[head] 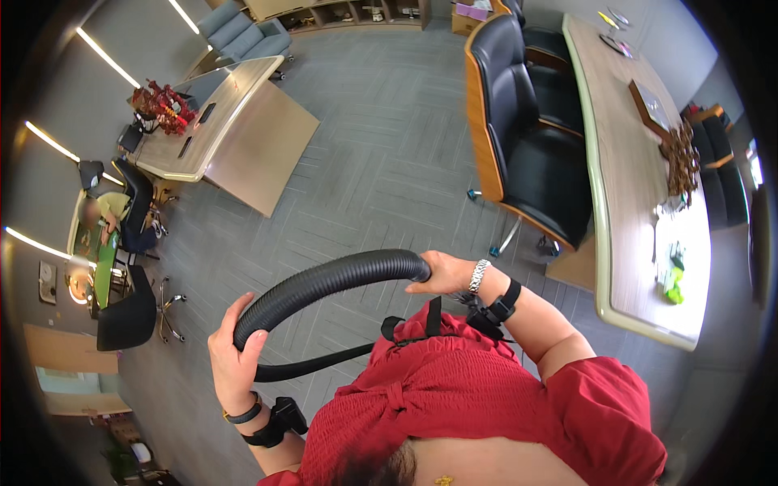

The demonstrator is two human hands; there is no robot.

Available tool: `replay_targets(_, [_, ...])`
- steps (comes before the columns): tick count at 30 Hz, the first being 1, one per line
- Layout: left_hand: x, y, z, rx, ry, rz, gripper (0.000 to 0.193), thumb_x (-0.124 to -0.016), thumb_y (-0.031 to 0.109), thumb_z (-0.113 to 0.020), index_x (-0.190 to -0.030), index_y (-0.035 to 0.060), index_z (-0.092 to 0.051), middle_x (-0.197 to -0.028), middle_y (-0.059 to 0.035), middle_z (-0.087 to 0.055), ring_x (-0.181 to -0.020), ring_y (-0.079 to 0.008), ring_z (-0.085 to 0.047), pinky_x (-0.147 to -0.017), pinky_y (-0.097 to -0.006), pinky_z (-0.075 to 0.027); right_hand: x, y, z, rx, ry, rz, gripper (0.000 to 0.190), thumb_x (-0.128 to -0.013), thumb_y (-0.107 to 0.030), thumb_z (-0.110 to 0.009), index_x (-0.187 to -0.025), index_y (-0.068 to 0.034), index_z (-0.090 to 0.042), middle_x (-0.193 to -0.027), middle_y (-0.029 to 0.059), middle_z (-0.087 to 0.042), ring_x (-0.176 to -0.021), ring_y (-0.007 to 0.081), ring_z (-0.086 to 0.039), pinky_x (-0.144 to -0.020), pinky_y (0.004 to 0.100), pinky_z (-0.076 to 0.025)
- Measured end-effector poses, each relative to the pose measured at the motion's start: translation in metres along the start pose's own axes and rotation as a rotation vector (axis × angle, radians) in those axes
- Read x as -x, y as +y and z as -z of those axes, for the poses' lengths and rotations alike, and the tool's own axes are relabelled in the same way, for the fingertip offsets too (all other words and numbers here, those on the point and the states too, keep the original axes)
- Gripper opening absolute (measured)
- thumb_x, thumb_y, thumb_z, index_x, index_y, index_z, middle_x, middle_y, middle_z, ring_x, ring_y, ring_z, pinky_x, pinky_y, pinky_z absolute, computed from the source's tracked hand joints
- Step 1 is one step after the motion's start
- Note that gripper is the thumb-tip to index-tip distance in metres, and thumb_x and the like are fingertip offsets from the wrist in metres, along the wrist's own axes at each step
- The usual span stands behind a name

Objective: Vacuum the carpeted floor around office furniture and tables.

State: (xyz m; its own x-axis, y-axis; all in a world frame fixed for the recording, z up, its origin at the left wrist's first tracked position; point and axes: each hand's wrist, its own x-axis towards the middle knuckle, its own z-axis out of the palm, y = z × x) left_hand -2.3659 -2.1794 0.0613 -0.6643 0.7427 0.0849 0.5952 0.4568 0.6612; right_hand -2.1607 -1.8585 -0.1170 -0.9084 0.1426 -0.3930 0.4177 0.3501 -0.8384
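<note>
A thick black corrugated hose (331, 278) arches in front of my body, above the grey carpet. My left hand (237, 355) grips its lower left bend, with fingers and thumb on either side of the ribbing. At the upper right, my right hand (447, 273) is closed round the other visible stretch, where the hose bends out of sight behind the fingers. Below my left hand a thinner-looking black length (313, 366) runs right towards my waist; whether it is the same hose, I cannot tell. Black straps with small devices sit on both forearms.
A black office chair (538, 176) stands by a long desk (620, 243) on the right. Another desk (228, 109) with a red ornament (164, 106) is at the upper left. A person (109, 212) sits far left at a green-topped table (104, 267), beside a dark chair (129, 313).
</note>
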Motion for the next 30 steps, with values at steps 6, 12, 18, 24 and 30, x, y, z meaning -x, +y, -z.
replay_targets(6, [-0.053,-0.032,0.014,0.160,0.090,0.088,0.057,-0.082,0.034,-0.069,-0.128,0.0008,-0.064,-0.073,-0.0022,-0.060,-0.056,-0.0094,-0.055,-0.054,-0.0268,-0.044,-0.098,-0.031,0.045,0.041,-0.019,0.356,0.032,-0.084,-0.024,-0.077,-0.107,-0.004,-0.067,-0.088,0.0157,-0.071,-0.087,0.0319,-0.069,-0.083,0.0423,-0.054])
replay_targets(12, [-0.158,-0.084,0.014,0.144,0.043,0.071,0.056,-0.080,0.031,-0.069,-0.127,0.0008,-0.064,-0.071,-0.0036,-0.058,-0.058,-0.0102,-0.053,-0.056,-0.0274,-0.044,-0.191,-0.044,0.103,0.165,-0.008,0.314,0.035,-0.084,-0.021,-0.076,-0.115,-0.009,-0.067,-0.090,0.0136,-0.072,-0.089,0.0312,-0.070,-0.083,0.0418,-0.054])
replay_targets(18, [-0.298,-0.119,0.014,0.242,-0.037,0.051,0.055,-0.078,0.028,-0.074,-0.125,0.0015,-0.065,-0.071,-0.0054,-0.061,-0.061,-0.0140,-0.057,-0.061,-0.0299,-0.048,-0.258,-0.062,0.176,0.114,0.110,0.267,0.037,-0.083,-0.019,-0.076,-0.118,-0.008,-0.066,-0.093,0.0160,-0.072,-0.090,0.0332,-0.069,-0.085,0.0422,-0.054])
replay_targets(24, [-0.421,-0.118,0.026,0.163,-0.081,-0.096,0.057,-0.079,0.034,-0.080,-0.125,0.0041,-0.066,-0.072,-0.0119,-0.065,-0.065,-0.0202,-0.064,-0.065,-0.0314,-0.050,-0.313,-0.063,0.232,0.108,0.220,0.234,0.038,-0.084,-0.023,-0.079,-0.113,-0.002,-0.065,-0.093,0.0164,-0.073,-0.086,0.0288,-0.068,-0.084,0.0398,-0.054])
replay_targets(30, [-0.529,-0.130,0.017,0.127,-0.063,-0.128,0.059,-0.079,0.038,-0.077,-0.124,0.0025,-0.066,-0.069,-0.0076,-0.061,-0.062,-0.0143,-0.060,-0.062,-0.0299,-0.048,-0.379,-0.055,0.291,0.084,0.171,0.030,0.025,-0.084,-0.023,-0.078,-0.096,-0.005,-0.065,-0.082,0.0048,-0.069,-0.076,0.0155,-0.063,-0.073,0.0348,-0.054])
